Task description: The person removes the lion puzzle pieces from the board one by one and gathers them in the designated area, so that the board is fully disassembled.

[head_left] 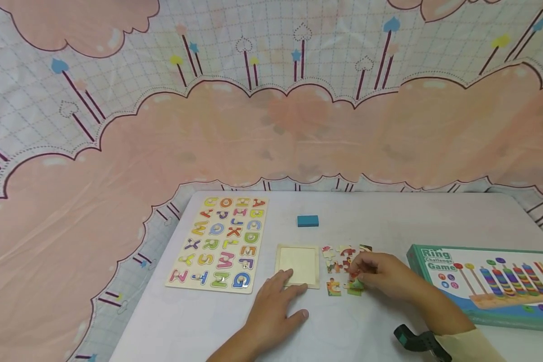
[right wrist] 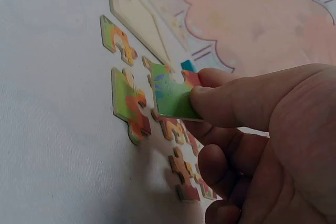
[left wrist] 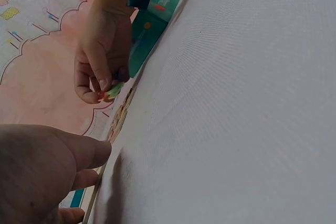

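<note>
A square wooden puzzle tray (head_left: 297, 266) with a raised rim lies bare on the white table. My left hand (head_left: 276, 304) rests at its lower left edge, fingers spread and fingertips on the rim. To the tray's right, my right hand (head_left: 382, 274) pinches a green and red jigsaw piece (right wrist: 173, 95) between thumb and fingers, held just above the table. Beneath and around it lie several loose jigsaw pieces (head_left: 334, 287), coloured orange, red and green. In the right wrist view a green-edged piece (right wrist: 126, 98) lies flat close by. My right hand covers some of the pieces.
Left of the tray lies an alphabet board (head_left: 219, 244) with coloured letters. A small blue block (head_left: 307, 221) sits behind the tray. A boxed ring game (head_left: 488, 286) lies at the right, near my right forearm. A patterned cloth (head_left: 271, 136) hangs behind the table.
</note>
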Demonstrator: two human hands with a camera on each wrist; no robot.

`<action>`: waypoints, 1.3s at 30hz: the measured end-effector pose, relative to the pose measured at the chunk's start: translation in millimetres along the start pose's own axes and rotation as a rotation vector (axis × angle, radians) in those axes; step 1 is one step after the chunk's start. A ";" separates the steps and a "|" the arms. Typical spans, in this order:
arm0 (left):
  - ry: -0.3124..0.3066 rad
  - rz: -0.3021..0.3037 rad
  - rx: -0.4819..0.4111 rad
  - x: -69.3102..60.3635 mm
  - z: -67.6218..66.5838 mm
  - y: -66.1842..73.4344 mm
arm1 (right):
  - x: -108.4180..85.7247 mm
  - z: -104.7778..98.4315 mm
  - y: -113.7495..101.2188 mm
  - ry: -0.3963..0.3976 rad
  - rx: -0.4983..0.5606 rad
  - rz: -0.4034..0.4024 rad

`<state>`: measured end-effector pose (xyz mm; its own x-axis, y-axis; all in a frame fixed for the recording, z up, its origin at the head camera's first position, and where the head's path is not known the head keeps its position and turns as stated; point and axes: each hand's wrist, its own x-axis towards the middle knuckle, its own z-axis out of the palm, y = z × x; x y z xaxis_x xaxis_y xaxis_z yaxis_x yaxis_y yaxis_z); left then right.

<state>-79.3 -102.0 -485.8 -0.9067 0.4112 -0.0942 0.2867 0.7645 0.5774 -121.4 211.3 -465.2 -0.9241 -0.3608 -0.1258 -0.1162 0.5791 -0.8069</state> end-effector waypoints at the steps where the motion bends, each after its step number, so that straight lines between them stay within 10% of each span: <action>1: -0.001 0.000 0.001 -0.1 0.2 0.3 | -2.3 -1.1 0.7 0.004 -0.006 -0.003; 39: -0.021 -0.008 -0.003 -1.8 3.0 1.0 | -18.5 -4.5 6.7 0.087 -0.171 0.221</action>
<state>-76.5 -100.5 -487.5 -0.9024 0.4151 -0.1157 0.2783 0.7663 0.5790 -106.7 225.1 -465.7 -0.9607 -0.1527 -0.2320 0.0386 0.7539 -0.6558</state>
